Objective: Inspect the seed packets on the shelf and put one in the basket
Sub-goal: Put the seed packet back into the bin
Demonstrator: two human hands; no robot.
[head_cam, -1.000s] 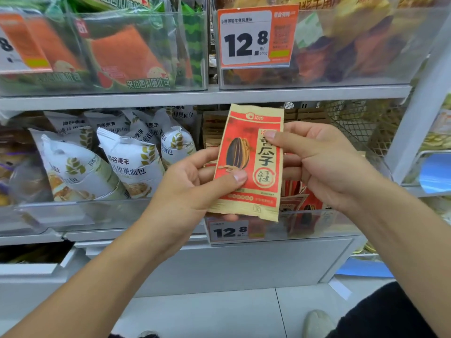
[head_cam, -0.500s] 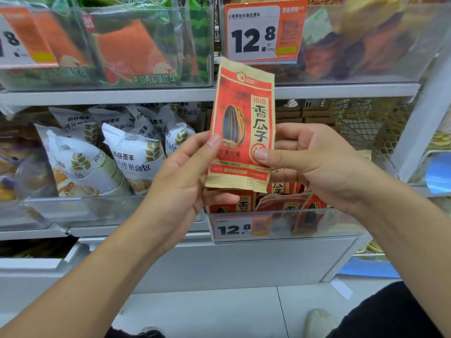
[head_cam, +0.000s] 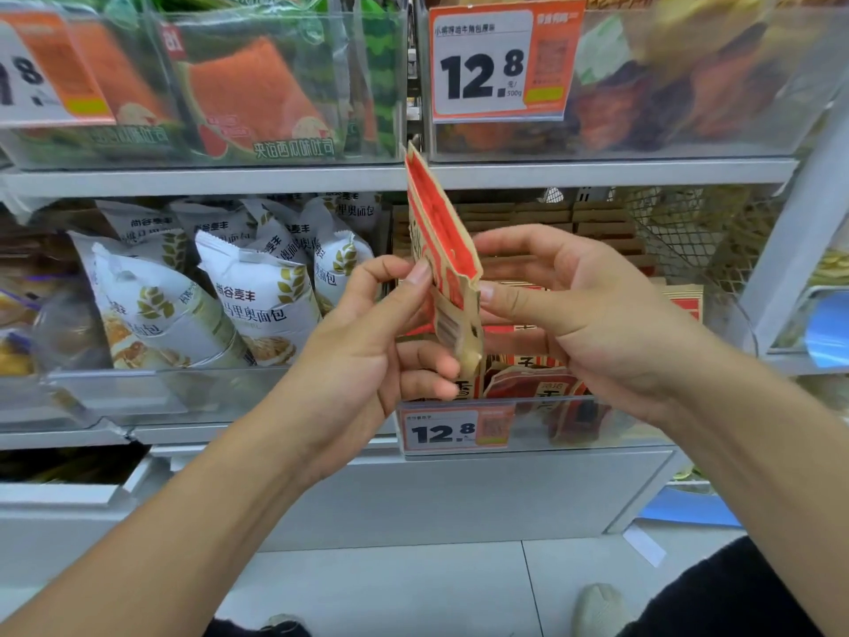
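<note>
Hands (head_cam: 468, 328), two, on one packet (head_cam: 441, 250)

— From my feed the packet (head_cam: 442, 250) is turned nearly edge-on, so I can't read its front.
— And the hands?
— The left hand (head_cam: 367, 356) covers the packet's lower left; the right hand (head_cam: 583, 310) hides the packets (head_cam: 528, 379) behind it.
— The tags?
— The small tag (head_cam: 457, 430) has print too fine to read; the left tag (head_cam: 41, 71) is cut by the edge and blurred.
</note>
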